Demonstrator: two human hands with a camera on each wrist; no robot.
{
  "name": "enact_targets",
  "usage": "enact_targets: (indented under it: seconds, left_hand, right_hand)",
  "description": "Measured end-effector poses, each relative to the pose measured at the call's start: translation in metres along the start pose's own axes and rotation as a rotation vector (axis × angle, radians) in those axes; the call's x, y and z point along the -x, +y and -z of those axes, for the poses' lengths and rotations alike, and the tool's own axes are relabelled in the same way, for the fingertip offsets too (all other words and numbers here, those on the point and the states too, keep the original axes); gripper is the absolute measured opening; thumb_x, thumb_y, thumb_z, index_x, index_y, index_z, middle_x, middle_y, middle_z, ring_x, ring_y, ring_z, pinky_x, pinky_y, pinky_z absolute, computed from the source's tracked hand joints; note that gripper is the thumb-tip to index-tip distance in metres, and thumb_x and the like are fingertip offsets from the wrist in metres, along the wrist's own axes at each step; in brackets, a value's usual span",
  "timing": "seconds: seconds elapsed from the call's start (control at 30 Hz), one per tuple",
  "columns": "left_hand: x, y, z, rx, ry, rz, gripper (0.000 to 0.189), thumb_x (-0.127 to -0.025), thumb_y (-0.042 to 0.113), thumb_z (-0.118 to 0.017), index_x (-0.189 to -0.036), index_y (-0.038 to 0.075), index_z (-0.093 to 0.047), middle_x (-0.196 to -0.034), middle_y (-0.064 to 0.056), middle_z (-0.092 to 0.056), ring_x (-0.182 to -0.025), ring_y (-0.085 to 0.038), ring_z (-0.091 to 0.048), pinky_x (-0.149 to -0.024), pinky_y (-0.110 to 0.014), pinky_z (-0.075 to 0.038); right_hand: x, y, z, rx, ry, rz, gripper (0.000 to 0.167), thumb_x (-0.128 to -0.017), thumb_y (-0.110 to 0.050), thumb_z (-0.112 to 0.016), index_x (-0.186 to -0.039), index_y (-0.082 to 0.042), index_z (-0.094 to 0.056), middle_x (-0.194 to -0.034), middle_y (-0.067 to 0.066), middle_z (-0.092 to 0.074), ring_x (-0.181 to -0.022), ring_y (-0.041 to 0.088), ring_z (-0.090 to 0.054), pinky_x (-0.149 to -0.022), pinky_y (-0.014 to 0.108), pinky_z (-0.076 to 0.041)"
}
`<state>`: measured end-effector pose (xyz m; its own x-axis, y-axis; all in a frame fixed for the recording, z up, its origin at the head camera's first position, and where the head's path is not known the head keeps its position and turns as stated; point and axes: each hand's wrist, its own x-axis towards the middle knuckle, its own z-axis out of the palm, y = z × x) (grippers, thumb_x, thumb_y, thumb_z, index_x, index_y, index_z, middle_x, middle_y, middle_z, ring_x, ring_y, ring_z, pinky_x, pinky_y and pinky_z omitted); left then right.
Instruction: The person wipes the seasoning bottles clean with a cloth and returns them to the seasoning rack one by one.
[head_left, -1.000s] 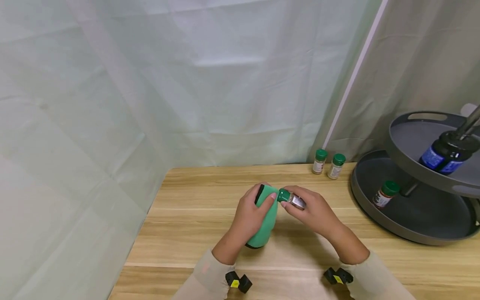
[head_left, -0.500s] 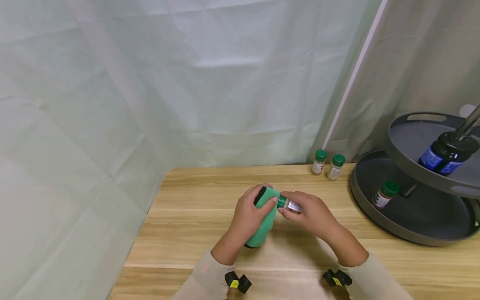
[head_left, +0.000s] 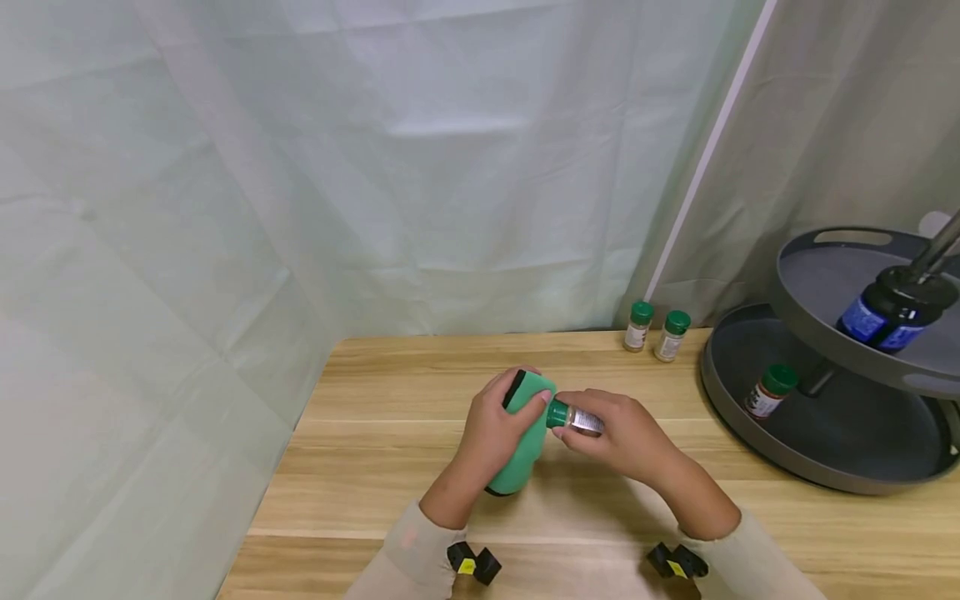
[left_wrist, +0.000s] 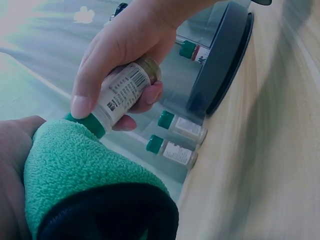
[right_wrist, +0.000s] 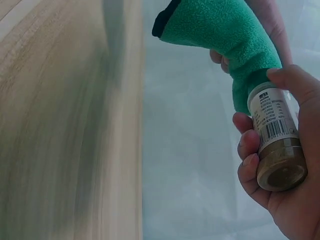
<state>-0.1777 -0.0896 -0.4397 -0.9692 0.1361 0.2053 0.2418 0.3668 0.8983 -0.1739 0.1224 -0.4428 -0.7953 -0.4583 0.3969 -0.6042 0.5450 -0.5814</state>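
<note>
In the head view my left hand [head_left: 487, 429] grips a folded green cloth [head_left: 525, 446] with dark edging, thumb across its front. My right hand [head_left: 626, 433] holds a small spice jar [head_left: 583, 421] tilted nearly flat, its green lid [head_left: 557, 413] toward the cloth. The right wrist view shows the cloth [right_wrist: 225, 35] against the lid, with fingers wrapped round the jar [right_wrist: 272, 115] and the thumb near the lid. A label with a barcode and brownish contents show through the clear jar. From the left wrist, the cloth [left_wrist: 90, 160] hides part of the lid.
Two green-lidded spice jars [head_left: 636, 327] [head_left: 671, 336] stand at the back edge of the wooden table [head_left: 390, 400]. To the right is a two-tier dark tray stand [head_left: 817, 477], with another spice jar [head_left: 768, 392] below and a blue-labelled black jar [head_left: 892, 308] above. Pale curtains [head_left: 480, 167] hang behind.
The right hand and the spice jar have shifted slightly down and left. The jar lies nearer to level against the cloth. The left hand has moved slightly left with the cloth.
</note>
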Motion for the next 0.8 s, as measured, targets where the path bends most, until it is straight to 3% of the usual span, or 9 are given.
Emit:
enact_targets:
  seconds: [0.5,0.8]
  left_hand:
    - [0.0003,-0.0021,-0.0005,0.070,-0.020,0.059,0.028,-0.096,0.052,-0.064,-0.118,0.033,-0.062,-0.098,0.001,-0.067,-0.080,-0.016,-0.064,-0.072,-0.034,-0.055]
    - [0.0028,0.0023,-0.0015,0.059,-0.022,0.047,0.033,-0.097,0.052,-0.063,-0.122,0.030,-0.061,-0.099,0.001,-0.065,-0.081,-0.016,-0.062,-0.073,-0.034,-0.054]
  right_hand:
    - [-0.0008,-0.0046,0.0016,-0.110,0.044,-0.015,0.032,-0.093,-0.029,-0.075,-0.123,-0.024,-0.068,-0.117,-0.003,-0.072,-0.088,0.004,-0.067,-0.072,0.023,-0.058]
    - [-0.0027,0.0012,0.0008,-0.131,0.067,-0.085,0.030,-0.096,-0.031,-0.071,-0.125,-0.025,-0.066,-0.110,-0.007,-0.072,-0.085,0.004,-0.065,-0.069,0.023,-0.056]
